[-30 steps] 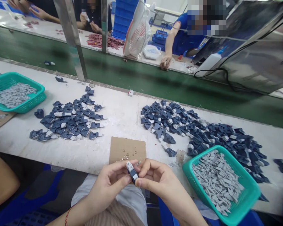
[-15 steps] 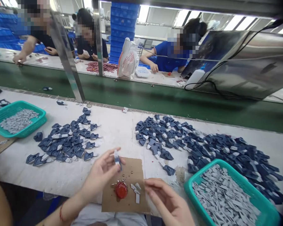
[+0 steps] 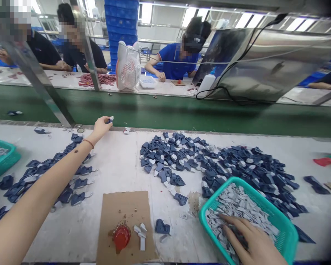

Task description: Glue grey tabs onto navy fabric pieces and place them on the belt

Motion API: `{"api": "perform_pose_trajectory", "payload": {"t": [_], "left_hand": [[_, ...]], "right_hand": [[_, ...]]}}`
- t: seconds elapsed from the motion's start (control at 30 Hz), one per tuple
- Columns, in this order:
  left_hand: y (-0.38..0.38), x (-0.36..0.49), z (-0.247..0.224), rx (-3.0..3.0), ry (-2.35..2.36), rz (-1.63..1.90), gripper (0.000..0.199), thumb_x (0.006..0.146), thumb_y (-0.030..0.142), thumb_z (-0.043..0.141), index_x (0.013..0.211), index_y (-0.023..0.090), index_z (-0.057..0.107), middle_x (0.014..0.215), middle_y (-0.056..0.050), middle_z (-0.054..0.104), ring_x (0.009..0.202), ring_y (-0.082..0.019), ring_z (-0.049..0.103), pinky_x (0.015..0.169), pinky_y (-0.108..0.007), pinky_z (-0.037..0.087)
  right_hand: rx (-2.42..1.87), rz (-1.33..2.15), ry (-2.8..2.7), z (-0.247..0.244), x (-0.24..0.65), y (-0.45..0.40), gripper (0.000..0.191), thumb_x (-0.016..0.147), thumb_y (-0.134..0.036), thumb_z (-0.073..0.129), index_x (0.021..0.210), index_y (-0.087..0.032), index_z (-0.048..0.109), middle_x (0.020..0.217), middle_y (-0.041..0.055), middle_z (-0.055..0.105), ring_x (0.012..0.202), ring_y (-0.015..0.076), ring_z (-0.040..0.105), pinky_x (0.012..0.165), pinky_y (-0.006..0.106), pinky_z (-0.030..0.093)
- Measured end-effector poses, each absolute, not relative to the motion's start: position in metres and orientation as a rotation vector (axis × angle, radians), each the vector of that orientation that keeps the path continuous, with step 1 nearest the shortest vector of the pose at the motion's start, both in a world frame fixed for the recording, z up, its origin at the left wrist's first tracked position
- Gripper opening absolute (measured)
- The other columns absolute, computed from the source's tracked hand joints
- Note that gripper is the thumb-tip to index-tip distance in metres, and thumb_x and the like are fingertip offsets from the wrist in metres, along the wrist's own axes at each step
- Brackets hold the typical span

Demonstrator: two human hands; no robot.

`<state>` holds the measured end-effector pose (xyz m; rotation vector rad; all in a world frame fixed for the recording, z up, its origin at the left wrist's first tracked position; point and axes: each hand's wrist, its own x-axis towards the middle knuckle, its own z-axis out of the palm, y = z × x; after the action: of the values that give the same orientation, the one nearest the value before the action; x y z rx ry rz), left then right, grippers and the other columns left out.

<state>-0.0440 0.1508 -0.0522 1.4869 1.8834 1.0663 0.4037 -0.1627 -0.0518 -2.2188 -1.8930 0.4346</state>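
My left hand (image 3: 101, 127) is stretched out to the far table edge, beside the green belt. Its fingers are closed on a small dark blue plastic part with a white tip (image 3: 110, 119). Low on the right, my right hand (image 3: 251, 239) reaches into a teal basket (image 3: 288, 239) full of small grey plastic pieces (image 3: 248, 202). Its thumb and index finger are apart, with the tips down among the pieces. Between my arms lies a cardboard sheet (image 3: 107, 209) with a red round lump (image 3: 121, 237) and several grey pieces (image 3: 141, 235) on it.
Dark blue parts form a large heap (image 3: 176, 151) at centre right and a group (image 3: 46, 165) under my left arm. Another teal basket (image 3: 13, 158) stands at the left edge. A slanting metal post (image 3: 44, 81) rises near the belt (image 3: 165, 114). Co-workers sit opposite.
My left hand has moved forward from above the cardboard to the belt edge, carrying the blue part. My right hand has gone into the basket. The view has turned right.
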Motion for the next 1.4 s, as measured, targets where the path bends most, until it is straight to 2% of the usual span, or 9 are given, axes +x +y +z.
{"api": "perform_pose_trajectory", "payload": {"t": [0.1,0.27,0.47,0.67,0.8,0.93,1.1,1.27,1.4], "left_hand": [[0.181,-0.04,-0.059,1.657,1.98,0.946,0.032,0.092,0.03,0.061,0.12,0.015,0.06,0.123,-0.01,0.061,0.106,-0.025,0.062,0.089,-0.047,0.053],[0.203,-0.035,-0.069,1.904,2.021,0.789,0.034,0.092,0.031,0.06,0.123,0.016,0.058,0.126,-0.011,0.06,0.109,-0.026,0.061,0.09,-0.048,0.053],[0.201,-0.045,-0.07,2.061,2.007,0.755,0.034,0.092,0.031,0.061,0.122,0.016,0.059,0.127,-0.011,0.059,0.111,-0.026,0.06,0.094,-0.05,0.05],[0.161,-0.027,-0.047,2.134,1.958,0.973,0.03,0.092,0.021,0.046,0.115,0.01,0.062,0.129,-0.02,0.055,0.127,-0.036,0.043,0.108,-0.053,0.03],[0.104,0.016,-0.04,2.285,1.612,0.88,0.025,0.09,0.031,0.049,0.099,0.017,0.067,0.103,-0.011,0.069,0.1,-0.029,0.06,0.093,-0.041,0.044],[0.056,0.054,-0.051,2.357,1.322,0.711,0.029,0.084,0.042,0.061,0.1,0.019,0.068,0.099,-0.008,0.071,0.091,-0.026,0.064,0.081,-0.036,0.049],[0.041,0.066,-0.062,2.319,1.327,0.744,0.02,0.087,0.028,0.058,0.101,0.016,0.064,0.098,-0.012,0.069,0.093,-0.03,0.062,0.078,-0.04,0.049],[0.03,0.058,-0.05,2.304,1.26,0.908,0.014,0.086,0.017,0.055,0.098,0.017,0.062,0.101,-0.01,0.067,0.099,-0.028,0.059,0.086,-0.041,0.047],[0.002,0.05,-0.034,2.269,1.161,1.029,0.02,0.084,0.012,0.054,0.101,0.018,0.062,0.101,-0.008,0.063,0.096,-0.021,0.061,0.086,-0.033,0.048]], "right_hand": [[-2.299,0.527,-1.875,-0.051,0.398,-0.155,0.044,0.085,-0.05,0.043,0.107,-0.025,0.072,0.11,0.0107,0.072,0.097,0.031,0.069,0.075,0.042,0.059],[-2.249,0.594,-1.879,-0.055,0.396,-0.15,0.04,0.086,-0.047,0.04,0.098,-0.027,0.072,0.102,0.0088,0.073,0.091,0.0285,0.07,0.072,0.039,0.057],[-2.225,0.672,-1.744,-0.049,0.397,-0.155,0.039,0.086,-0.049,0.049,0.103,-0.025,0.073,0.084,0.0073,0.074,0.069,0.0246,0.069,0.059,0.034,0.056],[-2.139,0.644,-1.527,-0.04,0.392,-0.162,0.033,0.083,-0.05,0.06,0.1,-0.028,0.076,0.108,0.0057,0.075,0.095,0.0292,0.072,0.062,0.029,0.06],[-2.117,0.725,-1.277,-0.039,0.382,-0.165,0.037,0.077,-0.052,0.067,0.104,-0.028,0.077,0.106,0.0053,0.077,0.094,0.0295,0.073,0.068,0.03,0.063],[-2.051,0.845,-1.149,-0.036,0.369,-0.163,0.039,0.073,-0.054,0.07,0.099,-0.027,0.079,0.108,0.0052,0.077,0.105,0.0309,0.07,0.076,0.028,0.062],[-1.949,1.0,-0.921,-0.035,0.355,-0.162,0.034,0.064,-0.052,0.077,0.081,-0.022,0.079,0.097,0.0086,0.079,0.1,0.0326,0.072,0.073,0.025,0.062],[-1.903,1.059,-0.814,-0.037,0.35,-0.167,0.038,0.059,-0.052,0.081,0.079,-0.02,0.078,0.097,0.0105,0.079,0.101,0.0327,0.071,0.076,0.026,0.062],[-1.923,1.051,-0.86,-0.036,0.352,-0.171,0.038,0.061,-0.052,0.08,0.081,-0.021,0.079,0.098,0.0096,0.079,0.101,0.0325,0.071,0.075,0.025,0.062]]}}
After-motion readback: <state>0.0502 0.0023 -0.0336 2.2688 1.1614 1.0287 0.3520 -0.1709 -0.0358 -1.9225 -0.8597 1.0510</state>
